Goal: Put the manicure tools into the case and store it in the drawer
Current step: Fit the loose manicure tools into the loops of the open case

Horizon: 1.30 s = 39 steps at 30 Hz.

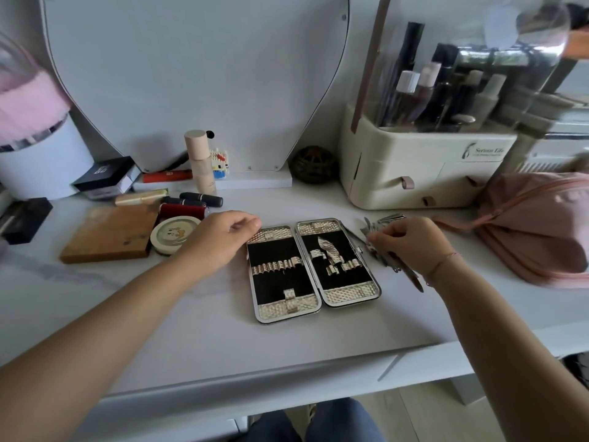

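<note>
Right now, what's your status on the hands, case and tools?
Left hand at far corner of the open case, grip unclear. Right hand pinching the loose manicure tools beside it. Slots all empty. Nothing blocking.

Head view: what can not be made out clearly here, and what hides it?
All in the head view:
1. Manicure tools: the right hand gripping them covers most of the pile; number and kinds unclear.
2. Left hand at the case corner: pinching or only touching, cannot tell.
3. Bottles in the organizer: blurred behind its clear lid; labels unreadable.
4. Pink bag: cut off by the right edge.
</note>
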Motion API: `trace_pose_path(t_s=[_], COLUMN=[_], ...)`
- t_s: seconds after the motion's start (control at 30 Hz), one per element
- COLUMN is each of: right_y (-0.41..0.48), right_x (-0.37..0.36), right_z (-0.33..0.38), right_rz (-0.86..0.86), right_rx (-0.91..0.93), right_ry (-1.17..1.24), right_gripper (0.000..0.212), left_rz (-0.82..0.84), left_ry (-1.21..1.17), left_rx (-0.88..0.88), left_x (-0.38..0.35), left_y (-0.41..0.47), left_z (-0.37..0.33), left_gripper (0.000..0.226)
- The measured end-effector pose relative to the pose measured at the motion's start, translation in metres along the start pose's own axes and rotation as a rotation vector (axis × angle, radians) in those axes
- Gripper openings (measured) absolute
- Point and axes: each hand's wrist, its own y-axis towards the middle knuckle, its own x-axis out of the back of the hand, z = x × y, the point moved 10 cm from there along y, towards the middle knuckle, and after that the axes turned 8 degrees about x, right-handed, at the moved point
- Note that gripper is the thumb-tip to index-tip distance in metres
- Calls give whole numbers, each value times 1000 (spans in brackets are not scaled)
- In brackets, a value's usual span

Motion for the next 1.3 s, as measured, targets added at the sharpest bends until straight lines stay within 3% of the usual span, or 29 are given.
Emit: trace_pose_path(t_s=[0.27, 0.43, 0.57, 0.87, 1.13, 1.3], right_y=[10, 12, 19, 30, 29, 29], right_x=[0, -70, -115, -149, -155, -155], right_z=[16, 74, 104, 111, 115, 114], right_rz=[-23, 299, 439, 509, 597, 613], right_rx=[-20, -28, -47, -157, -114, -98], right_ry=[189, 565, 578, 632, 516, 463], right_gripper=[18, 12, 11, 12, 11, 9], left_rz=[-22, 12, 30, 77, 78, 8], left_ry=[-47, -44, -8, 7, -69, -10], left_rx=[-72, -90, -107, -124, -101, -79], left_x=[0, -1, -2, -2, 1, 13], left_y=[-1, 2, 4, 3, 5, 5], left_z=[-1, 0, 2, -1, 3, 5], left_gripper=[27, 23, 26, 34, 43, 30])
